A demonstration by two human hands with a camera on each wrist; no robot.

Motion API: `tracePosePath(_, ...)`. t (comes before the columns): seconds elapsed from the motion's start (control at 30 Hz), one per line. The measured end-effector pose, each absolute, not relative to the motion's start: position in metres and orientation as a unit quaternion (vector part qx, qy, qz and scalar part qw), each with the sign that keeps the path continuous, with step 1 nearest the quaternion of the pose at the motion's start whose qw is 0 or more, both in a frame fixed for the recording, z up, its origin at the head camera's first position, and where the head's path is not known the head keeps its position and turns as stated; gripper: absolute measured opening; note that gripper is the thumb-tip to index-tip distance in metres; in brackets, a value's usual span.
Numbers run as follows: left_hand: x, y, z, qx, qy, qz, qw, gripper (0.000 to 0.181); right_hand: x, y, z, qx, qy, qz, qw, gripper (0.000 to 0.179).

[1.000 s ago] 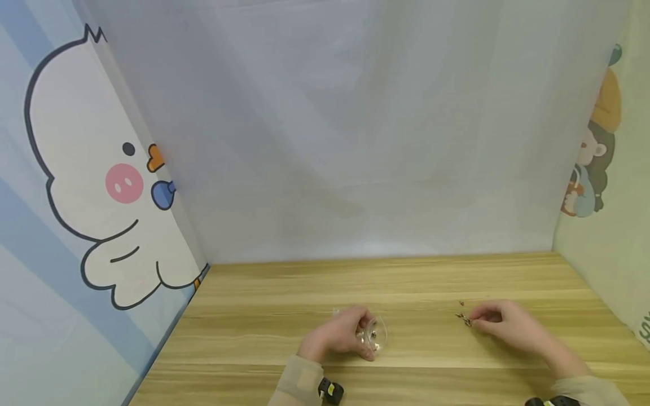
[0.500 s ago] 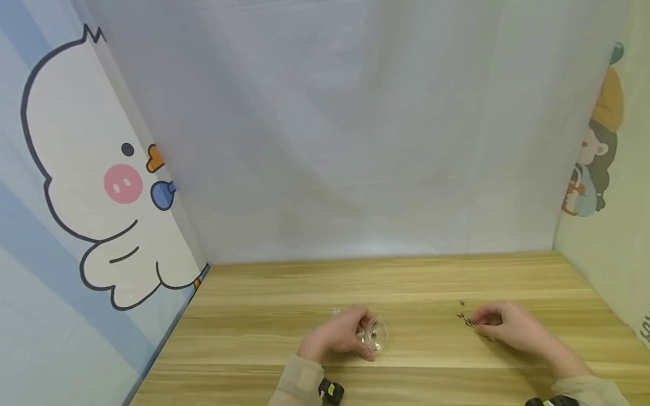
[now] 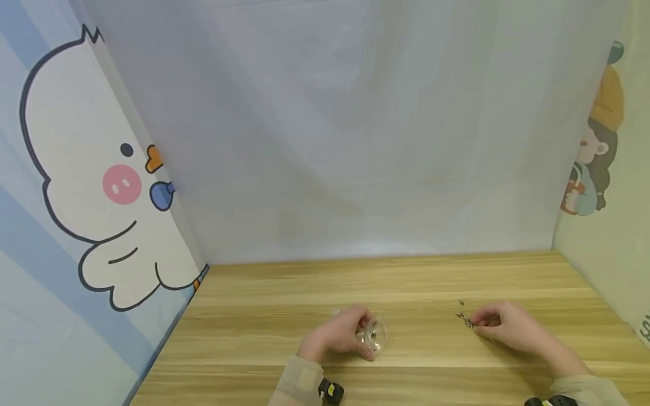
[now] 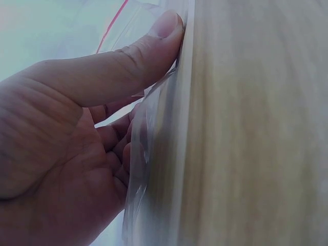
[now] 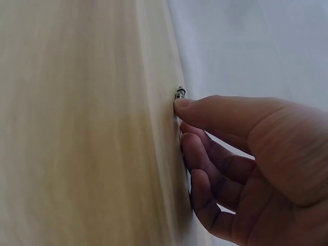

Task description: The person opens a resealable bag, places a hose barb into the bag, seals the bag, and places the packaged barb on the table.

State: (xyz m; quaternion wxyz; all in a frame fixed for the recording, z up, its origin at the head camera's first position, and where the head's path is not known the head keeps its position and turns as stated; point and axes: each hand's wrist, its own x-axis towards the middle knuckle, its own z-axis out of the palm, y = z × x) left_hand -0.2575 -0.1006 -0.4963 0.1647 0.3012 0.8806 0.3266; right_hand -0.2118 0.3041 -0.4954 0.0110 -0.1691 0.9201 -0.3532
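My left hand (image 3: 341, 332) grips a clear plastic zip bag (image 3: 382, 334) at the middle of the table, thumb and fingers curled round its mouth. A few small shiny metal pieces lie inside it. In the left wrist view, the thumb presses on the bag's clear film (image 4: 137, 154), and a red zip line shows behind. My right hand (image 3: 510, 326) is low over a small cluster of metal screws (image 3: 465, 320) on the right. Thumb and forefinger pinch at the cluster's near end; in the right wrist view, metal screws (image 5: 180, 93) stick out just past the thumb tip.
One loose small metal piece (image 3: 461, 303) lies beyond the cluster. The wood-grain table (image 3: 264, 293) ends at a pale curtain (image 3: 355, 141) behind. Printed cartoon panels stand along the left and right sides. Each wrist wears a small black camera (image 3: 331, 390).
My right hand has made tiny shifts at the screw cluster, first slightly right, then slightly back left. The left hand and the bag have stayed in place.
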Motion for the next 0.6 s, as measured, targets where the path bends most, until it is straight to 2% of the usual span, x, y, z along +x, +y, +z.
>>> tracePosePath(0.4, -0.2555, -0.1005, -0.4953, 0.302, 0.881, 0.326, 0.163, 0.062, -0.2101, 0.3009, -0.4981, -0.180, 0.916, -0.358, 0.017, 0.014)
tracePosePath(0.6, -0.2560, -0.1004, -0.4940, 0.302, 0.880, 0.328, 0.163, 0.062, -0.2104, 0.2990, -0.4987, -0.176, 0.925, -0.337, 0.012, 0.009)
